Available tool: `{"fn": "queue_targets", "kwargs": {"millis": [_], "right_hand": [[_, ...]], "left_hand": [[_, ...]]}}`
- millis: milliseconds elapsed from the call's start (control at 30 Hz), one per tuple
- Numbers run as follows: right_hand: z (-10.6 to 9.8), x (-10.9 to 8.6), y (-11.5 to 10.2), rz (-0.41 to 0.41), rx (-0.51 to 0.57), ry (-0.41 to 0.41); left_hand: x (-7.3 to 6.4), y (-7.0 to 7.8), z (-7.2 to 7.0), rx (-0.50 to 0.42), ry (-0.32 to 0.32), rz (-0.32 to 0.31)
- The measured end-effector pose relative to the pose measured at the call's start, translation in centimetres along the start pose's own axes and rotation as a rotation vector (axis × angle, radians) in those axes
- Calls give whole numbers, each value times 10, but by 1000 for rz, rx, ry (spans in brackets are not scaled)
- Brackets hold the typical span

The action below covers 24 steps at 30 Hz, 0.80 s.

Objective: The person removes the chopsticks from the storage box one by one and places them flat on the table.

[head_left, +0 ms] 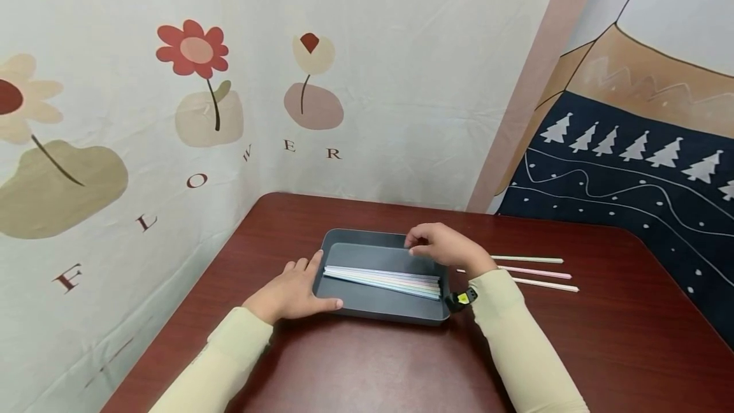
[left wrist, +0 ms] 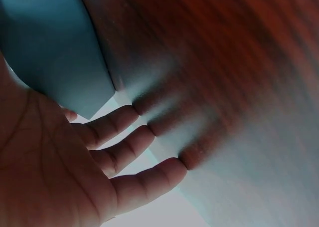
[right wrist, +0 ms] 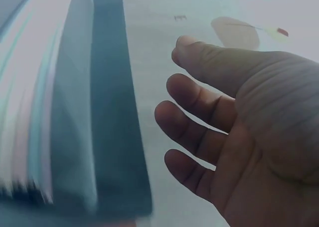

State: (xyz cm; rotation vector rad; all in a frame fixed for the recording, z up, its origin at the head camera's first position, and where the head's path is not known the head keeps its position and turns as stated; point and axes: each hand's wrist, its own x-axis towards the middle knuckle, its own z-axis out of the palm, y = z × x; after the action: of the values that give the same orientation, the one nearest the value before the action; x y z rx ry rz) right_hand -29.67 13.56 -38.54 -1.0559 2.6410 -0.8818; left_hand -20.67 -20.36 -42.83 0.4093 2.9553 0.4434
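Note:
A shallow grey tray [head_left: 373, 311] lies on the table, with a bundle of thin pastel sticks [head_left: 381, 280] fanned slightly across its middle. My left hand [head_left: 289, 293] rests at the tray's left end, thumb along the front edge and fingers spread. In the left wrist view its straight fingers [left wrist: 149, 182] reach down beside the tray's grey wall. Over the tray's back right corner is my right hand [head_left: 450, 248], its fingers loosely bent. Nothing shows between those fingers in the right wrist view, where the hand hangs beside the tray's dark wall [right wrist: 112, 112].
Three more pastel sticks [head_left: 539, 273] lie on the table right of the tray, partly behind my right wrist. The dark red wooden table [head_left: 367, 362] meets a flower-printed curtain [head_left: 401, 81] at its back and left. A navy tree-patterned cloth [head_left: 631, 177] hangs at the right.

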Motion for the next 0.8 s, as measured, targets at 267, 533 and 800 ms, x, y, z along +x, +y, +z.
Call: {"fn": "queue_targets", "kwargs": {"millis": [267, 533, 800], "right_hand": [[26, 25, -4, -17, 53, -104], [48, 40, -3, 23, 121, -166], [54, 44, 2, 44, 164, -189]], "left_hand": [[-1, 1, 2, 0, -14, -17], [0, 1, 2, 4, -11, -22], [1, 0, 0, 5, -9, -16]]}}
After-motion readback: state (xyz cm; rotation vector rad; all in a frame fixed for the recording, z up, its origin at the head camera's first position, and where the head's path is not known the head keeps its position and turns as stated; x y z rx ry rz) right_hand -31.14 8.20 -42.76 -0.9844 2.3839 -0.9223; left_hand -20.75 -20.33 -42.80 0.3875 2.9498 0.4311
